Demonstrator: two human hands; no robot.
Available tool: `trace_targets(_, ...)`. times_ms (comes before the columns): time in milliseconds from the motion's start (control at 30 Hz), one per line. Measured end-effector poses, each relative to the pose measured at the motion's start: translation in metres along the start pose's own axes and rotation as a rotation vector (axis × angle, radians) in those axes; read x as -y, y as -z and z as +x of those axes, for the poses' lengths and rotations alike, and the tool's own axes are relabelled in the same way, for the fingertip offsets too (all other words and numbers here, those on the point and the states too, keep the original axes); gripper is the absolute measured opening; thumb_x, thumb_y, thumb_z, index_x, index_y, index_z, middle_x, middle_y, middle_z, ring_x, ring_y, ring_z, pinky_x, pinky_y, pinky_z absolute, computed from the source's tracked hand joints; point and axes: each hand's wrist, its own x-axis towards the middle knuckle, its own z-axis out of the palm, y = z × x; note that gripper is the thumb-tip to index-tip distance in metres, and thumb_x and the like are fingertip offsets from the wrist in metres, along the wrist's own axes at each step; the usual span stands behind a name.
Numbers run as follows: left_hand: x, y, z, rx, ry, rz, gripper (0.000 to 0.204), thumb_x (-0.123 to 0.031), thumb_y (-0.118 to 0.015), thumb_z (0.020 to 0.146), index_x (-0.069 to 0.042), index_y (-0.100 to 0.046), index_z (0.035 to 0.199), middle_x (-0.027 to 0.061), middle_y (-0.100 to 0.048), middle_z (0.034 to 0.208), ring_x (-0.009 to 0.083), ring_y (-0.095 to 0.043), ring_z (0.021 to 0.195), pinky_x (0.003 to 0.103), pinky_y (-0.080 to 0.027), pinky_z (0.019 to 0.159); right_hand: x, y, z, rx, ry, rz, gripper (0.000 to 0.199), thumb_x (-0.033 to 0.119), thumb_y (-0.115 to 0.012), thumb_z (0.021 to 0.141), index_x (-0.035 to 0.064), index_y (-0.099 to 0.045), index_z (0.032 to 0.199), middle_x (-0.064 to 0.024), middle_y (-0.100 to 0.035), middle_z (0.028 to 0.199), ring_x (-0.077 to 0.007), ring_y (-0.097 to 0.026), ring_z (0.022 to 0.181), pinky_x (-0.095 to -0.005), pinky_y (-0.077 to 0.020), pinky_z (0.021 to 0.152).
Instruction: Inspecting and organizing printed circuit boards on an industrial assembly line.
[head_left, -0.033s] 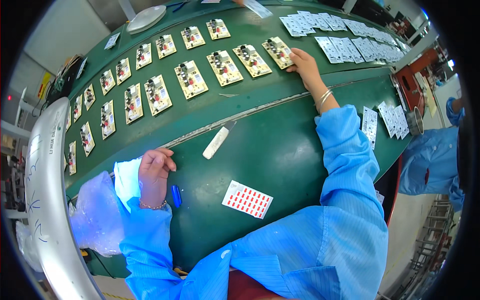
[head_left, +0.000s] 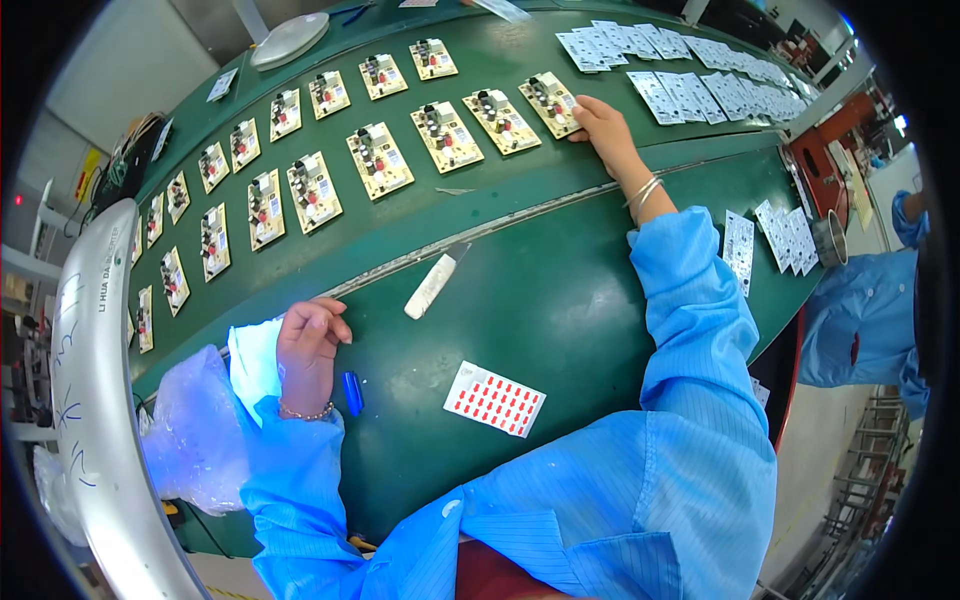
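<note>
At your far left a curved white rail [head_left: 85, 400] runs along the edge of the green bench [head_left: 560, 300]. Just inside it lies a crumpled clear plastic bag [head_left: 190, 430], with a pale blue cloth [head_left: 252, 362] against it. Your left hand [head_left: 308, 350] rests on the bench beside that cloth, fingers curled loosely inward and knuckles up; it grips nothing that you can see, though the cloth touches its outer edge. A small blue pen-like piece [head_left: 352, 393] lies on the bench just beside your left wrist. Further right, a white stick-shaped tool [head_left: 432, 284] lies tilted near the seam [head_left: 500, 225] that crosses the bench. Closer to you, a white sheet of red stickers [head_left: 495, 399] lies flat, well apart from both hands.

Beyond the seam, rows of yellowish circuit boards [head_left: 378, 160] stretch across the green belt [head_left: 330, 230], spaced out and not touching each other. Your right arm reaches far over the seam, and your right hand [head_left: 605, 130] lies with fingers stretched out, fingertips touching the near corner of the rightmost circuit board [head_left: 552, 103]; it presses or steadies rather than clasps. To the right of that hand lie groups of small white boards [head_left: 700, 90]. At the far right edge, more white boards [head_left: 785, 235] sit beside a small metal cup [head_left: 830, 238], and another person's blue sleeve [head_left: 865, 310] shows there.
</note>
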Motion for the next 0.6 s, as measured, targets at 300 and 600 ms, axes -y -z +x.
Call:
trace_targets(300, -0.004, -0.005, -0.001, -0.033, -0.001, -0.057, 0.021, -0.019, -0.044, 0.085, -0.002, -0.046, 0.072, 0.0142, -0.053, 0.082, 0.0170, -0.049, 0.064, 0.030, -0.041, 0.060, -0.009, 0.079, 0.024, -0.618, 0.362, -1.472, 0.054, 0.041, -0.057, 0.070, 0.0090, -0.047, 0.113, -0.0100, -0.053, 0.106, -0.0268, -0.049, 0.098, -0.0465, -0.0324, 0.084)
trace_targets(600, -0.002, -0.001, 0.002, -0.193, -0.127, -0.070, 0.011, -0.013, -0.045, 0.084, -0.003, -0.044, 0.079, 0.0101, -0.051, 0.071, 0.0160, -0.046, 0.057, 0.028, -0.040, 0.054, -0.014, 0.100, 0.030, -0.559, 0.069, -1.289, 0.060, 0.044, -0.059, 0.067, 0.0062, -0.046, 0.112, -0.0148, -0.055, 0.101, -0.0285, -0.049, 0.098, -0.0456, -0.0284, 0.085)
